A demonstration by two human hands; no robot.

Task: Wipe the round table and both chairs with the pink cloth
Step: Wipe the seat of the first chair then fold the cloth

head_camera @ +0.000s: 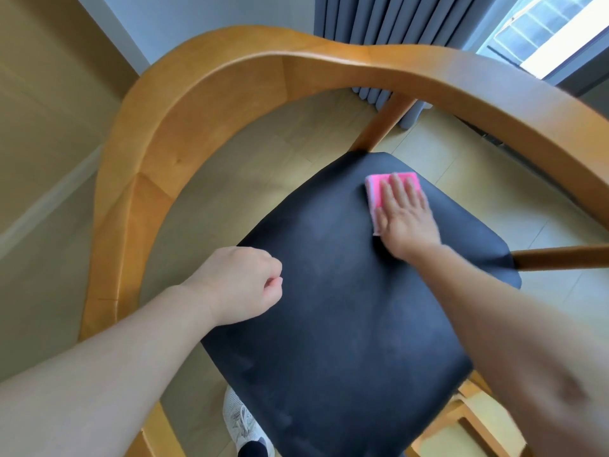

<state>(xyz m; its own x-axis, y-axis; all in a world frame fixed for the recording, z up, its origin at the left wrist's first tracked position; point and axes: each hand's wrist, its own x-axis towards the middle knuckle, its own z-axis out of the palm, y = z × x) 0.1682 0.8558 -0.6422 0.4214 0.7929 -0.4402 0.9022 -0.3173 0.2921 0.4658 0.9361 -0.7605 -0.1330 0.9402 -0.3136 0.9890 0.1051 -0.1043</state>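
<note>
My right hand (407,216) presses the pink cloth (379,189) flat on the far corner of the chair seat (329,324); my left hand (240,285) is fisted, empty. Near seat seemingly unwiped.

The chair's curved backrest rail (230,64) is honey-coloured wood, smooth with a soft satin sheen; its seat pad (329,324) looks like black leather or vinyl, matt and faintly smeared; the pink cloth (374,189) appears soft and folded; the curtain (379,18) is grey pleated fabric; the floor (296,133) is pale, smooth wood-look boarding.
</note>
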